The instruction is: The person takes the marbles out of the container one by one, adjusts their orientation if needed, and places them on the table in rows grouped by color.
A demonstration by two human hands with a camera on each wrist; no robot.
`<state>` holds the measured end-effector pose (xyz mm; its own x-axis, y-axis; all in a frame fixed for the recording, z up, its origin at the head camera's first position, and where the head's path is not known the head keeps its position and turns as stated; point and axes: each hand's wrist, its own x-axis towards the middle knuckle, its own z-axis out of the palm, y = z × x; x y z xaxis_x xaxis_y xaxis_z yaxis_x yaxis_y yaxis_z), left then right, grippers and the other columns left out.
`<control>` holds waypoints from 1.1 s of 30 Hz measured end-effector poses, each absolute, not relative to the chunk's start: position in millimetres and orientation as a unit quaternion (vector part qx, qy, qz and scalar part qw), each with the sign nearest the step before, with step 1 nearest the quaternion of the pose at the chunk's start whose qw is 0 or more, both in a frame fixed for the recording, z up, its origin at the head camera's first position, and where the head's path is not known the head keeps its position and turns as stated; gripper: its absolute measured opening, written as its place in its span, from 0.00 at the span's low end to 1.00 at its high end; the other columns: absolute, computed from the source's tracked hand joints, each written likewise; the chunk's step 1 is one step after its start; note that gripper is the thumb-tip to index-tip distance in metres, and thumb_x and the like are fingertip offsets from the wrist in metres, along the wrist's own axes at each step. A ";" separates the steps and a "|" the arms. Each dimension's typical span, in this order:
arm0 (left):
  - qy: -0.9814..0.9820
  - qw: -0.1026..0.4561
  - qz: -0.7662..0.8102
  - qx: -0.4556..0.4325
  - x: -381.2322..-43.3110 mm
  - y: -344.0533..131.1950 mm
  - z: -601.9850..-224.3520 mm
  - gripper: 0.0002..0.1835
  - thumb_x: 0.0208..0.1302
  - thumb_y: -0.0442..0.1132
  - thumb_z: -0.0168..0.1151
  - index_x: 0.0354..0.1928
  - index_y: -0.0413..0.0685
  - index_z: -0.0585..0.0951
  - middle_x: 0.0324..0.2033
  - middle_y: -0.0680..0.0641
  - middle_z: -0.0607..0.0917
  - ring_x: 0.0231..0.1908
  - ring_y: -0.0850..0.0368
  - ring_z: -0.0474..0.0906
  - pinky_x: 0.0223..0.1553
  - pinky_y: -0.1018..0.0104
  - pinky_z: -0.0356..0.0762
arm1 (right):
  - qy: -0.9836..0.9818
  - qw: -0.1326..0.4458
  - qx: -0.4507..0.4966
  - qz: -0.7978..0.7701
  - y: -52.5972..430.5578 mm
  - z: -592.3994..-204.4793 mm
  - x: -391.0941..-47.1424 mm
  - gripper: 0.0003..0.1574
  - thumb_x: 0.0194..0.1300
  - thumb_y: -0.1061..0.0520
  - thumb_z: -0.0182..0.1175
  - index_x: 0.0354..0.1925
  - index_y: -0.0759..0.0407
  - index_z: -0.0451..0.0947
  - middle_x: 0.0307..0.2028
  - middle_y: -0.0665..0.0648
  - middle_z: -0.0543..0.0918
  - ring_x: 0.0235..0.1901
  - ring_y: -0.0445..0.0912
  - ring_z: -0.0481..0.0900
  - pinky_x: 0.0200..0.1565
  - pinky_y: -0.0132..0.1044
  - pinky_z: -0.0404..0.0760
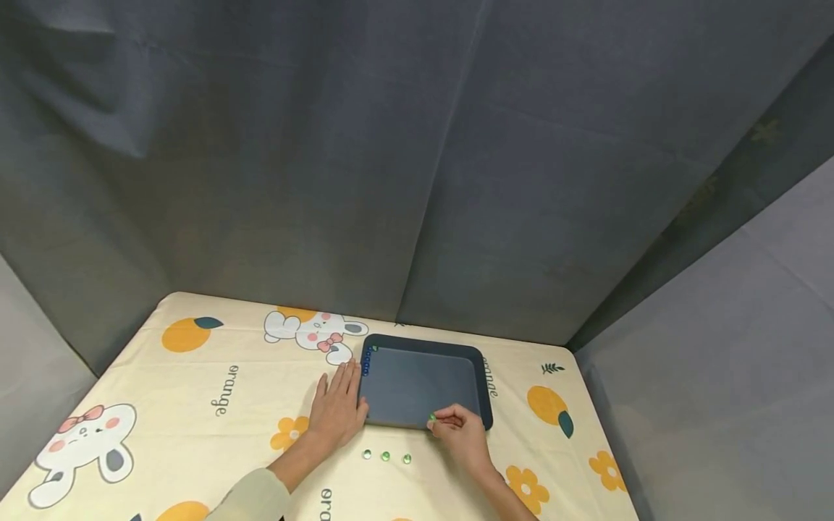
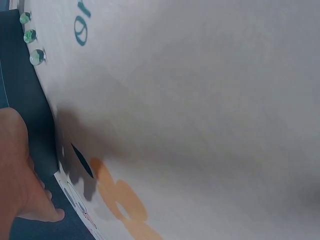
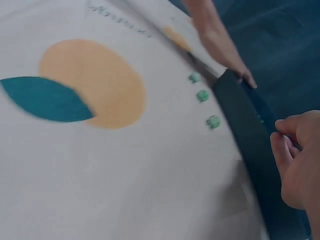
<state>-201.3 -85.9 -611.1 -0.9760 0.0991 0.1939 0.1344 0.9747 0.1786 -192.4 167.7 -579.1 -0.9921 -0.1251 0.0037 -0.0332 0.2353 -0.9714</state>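
Note:
A dark grey rectangular tray (image 1: 423,383) lies on the table. My left hand (image 1: 337,405) rests along its left rim, fingers extended and thumb near the front left corner. Over the tray's front right part, my right hand (image 1: 461,436) pinches a small green glass bead (image 1: 433,417) between thumb and fingertips. Inside the tray, several blue beads (image 1: 366,362) form a column by the left wall, with a green bead (image 1: 374,349) beside the top of it. Three clear-green beads (image 1: 386,456) sit in a row on the cloth in front of the tray.
A cream cloth (image 1: 254,449) printed with oranges, flowers and rabbits covers the table. Grey curtains (image 1: 293,181) hang behind it, and a pale panel (image 1: 730,347) stands along the right side.

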 end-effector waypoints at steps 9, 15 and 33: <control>-0.989 0.092 -0.097 -0.056 -200.7 -86.7 -608.5 0.35 0.64 0.52 0.46 0.69 0.41 0.56 0.69 0.43 0.54 0.67 0.47 0.50 0.63 0.45 0.47 | 0.828 0.059 -0.061 -0.555 173.5 -592.9 -168.6 0.09 0.48 0.64 0.69 0.31 0.63 0.80 0.28 0.55 0.83 0.28 0.43 0.81 0.31 0.31 0.80; -0.989 0.086 -0.106 -0.056 -201.4 -86.0 -611.2 0.35 0.65 0.51 0.45 0.70 0.41 0.54 0.69 0.43 0.53 0.67 0.48 0.48 0.64 0.45 0.44 | 0.850 0.060 -0.056 -0.520 177.0 -610.2 -166.8 0.09 0.45 0.62 0.70 0.28 0.56 0.80 0.25 0.50 0.83 0.25 0.40 0.79 0.27 0.30 0.78; -0.990 0.086 -0.099 -0.053 -203.2 -85.1 -616.8 0.35 0.65 0.52 0.44 0.70 0.42 0.54 0.69 0.44 0.52 0.68 0.48 0.47 0.64 0.45 0.43 | 0.882 0.050 -0.073 -0.462 178.2 -622.5 -157.9 0.10 0.43 0.65 0.71 0.27 0.55 0.81 0.21 0.47 0.80 0.23 0.39 0.78 0.26 0.29 0.77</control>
